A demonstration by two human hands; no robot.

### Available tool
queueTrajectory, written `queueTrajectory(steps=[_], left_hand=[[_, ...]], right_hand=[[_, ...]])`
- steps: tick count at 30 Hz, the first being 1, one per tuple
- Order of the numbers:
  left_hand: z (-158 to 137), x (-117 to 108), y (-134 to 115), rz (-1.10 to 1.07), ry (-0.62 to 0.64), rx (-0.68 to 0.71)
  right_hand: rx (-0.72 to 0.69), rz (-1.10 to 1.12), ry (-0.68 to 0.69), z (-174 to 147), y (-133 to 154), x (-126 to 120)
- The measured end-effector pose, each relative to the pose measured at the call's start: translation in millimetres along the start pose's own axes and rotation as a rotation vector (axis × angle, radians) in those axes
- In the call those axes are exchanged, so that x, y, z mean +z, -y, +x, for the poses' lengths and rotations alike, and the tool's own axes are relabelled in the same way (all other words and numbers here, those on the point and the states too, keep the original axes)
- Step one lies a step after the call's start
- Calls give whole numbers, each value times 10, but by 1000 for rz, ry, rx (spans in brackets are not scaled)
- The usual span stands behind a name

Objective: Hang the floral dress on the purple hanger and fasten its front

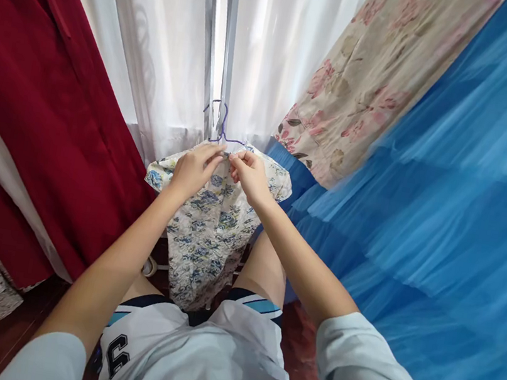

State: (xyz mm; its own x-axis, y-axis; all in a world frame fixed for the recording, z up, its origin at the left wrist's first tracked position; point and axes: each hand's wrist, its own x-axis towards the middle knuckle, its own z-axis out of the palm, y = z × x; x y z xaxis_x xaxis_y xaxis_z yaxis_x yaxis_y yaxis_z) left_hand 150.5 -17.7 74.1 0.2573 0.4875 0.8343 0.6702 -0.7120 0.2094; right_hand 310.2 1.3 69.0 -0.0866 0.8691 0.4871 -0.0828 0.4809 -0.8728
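- Head view, only one: floral garment [207, 227] front and centre, hanging between the wearer's knees, short sleeves spread to both sides.
- Purple hanger [224, 123] shows above its neckline; hook sits by the grey metal bars [229, 40]. Can't tell what bears the weight.
- Step in hand, my read: fine fingertip work at the middle of the neckline, probably on its edge or a small fastening. Detail too small to confirm.
- Left hand [196, 167]: thumb and forefinger drawn nearly together on the neckline edge, other fingers fairly straight alongside.
- Right hand [250, 175]: tighter pinch at the same edge, just beside the left fingertips, other fingers curled. Exact bit pinched: can't tell.
- Next move, as judged, calls for small, level, two-handed fingertip control, no hard tug on thin cloth.
- Garment: light, soft-looking woven cloth, off-white, blue flowers, some green-yellow; vertical line down the front, narrowing and creasing toward the bottom.
- Behind: sheer white curtains [282, 61], soft vertical folds.
- Left side: smooth deep-red cloth [53, 96], long heavy drape.
- Right side: beige cloth with pink flowers [343, 102], flat hem; blue ruffled fabric [417, 240], net-like, layered tiers.
- Below: dark red floor [32, 316], glossy.
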Motion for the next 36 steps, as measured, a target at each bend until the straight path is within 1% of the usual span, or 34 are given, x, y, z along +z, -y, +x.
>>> queueTrajectory(steps=[2,3,6,8,10,12,13,15,16,18,20,22,25,27,28,30,32,34,36], left_hand=[[120,20,80,-13,42,11],[138,32,109,-27,43,8],[91,47,170,-70,10,-7],[32,40,200,-80,22,-8],[-8,27,216,-78,66,4],[-15,23,207,-67,99,24],[-4,26,192,-63,95,31],[38,34,152,-79,35,23],[66,32,138,-100,-23,4],[127,-8,152,-142,-178,-58],[162,-112,262,-135,-310,-122],[129,-262,482,-58,-355,-161],[-109,-452,932,93,-351,-235],[-380,-474,1209,120,-357,-325],[-534,-444,1317,99,-351,-377],[-842,-311,1456,4,-315,-480],[-1111,-110,1495,-121,-244,-576],[-1310,117,1454,-236,-133,-658],[-1426,337,1354,-319,-30,-698]], right_hand=[[-63,-54,-14,0,-112,18],[-98,-88,-29,-6,-178,30],[-149,-149,-73,-41,-364,81],[-123,-108,-90,-61,-435,118],[-104,-34,-91,-61,-451,149],[-114,18,-76,-38,-437,172],[-121,26,-64,-21,-432,179],[-115,-3,-53,11,-446,179],[-101,-45,-58,19,-470,170],[-65,-164,-65,4,-541,125],[-31,-266,-59,-62,-617,45],[-18,-308,-40,-167,-667,-54],[-35,-345,-8,-343,-688,-173],[-40,-376,22,-438,-702,-214],[-34,-388,36,-474,-721,-229],[-10,-399,49,-521,-795,-274],[23,-388,25,-551,-924,-365],[56,-382,-45,-588,-1097,-515],[80,-407,-146,-655,-1291,-703]])
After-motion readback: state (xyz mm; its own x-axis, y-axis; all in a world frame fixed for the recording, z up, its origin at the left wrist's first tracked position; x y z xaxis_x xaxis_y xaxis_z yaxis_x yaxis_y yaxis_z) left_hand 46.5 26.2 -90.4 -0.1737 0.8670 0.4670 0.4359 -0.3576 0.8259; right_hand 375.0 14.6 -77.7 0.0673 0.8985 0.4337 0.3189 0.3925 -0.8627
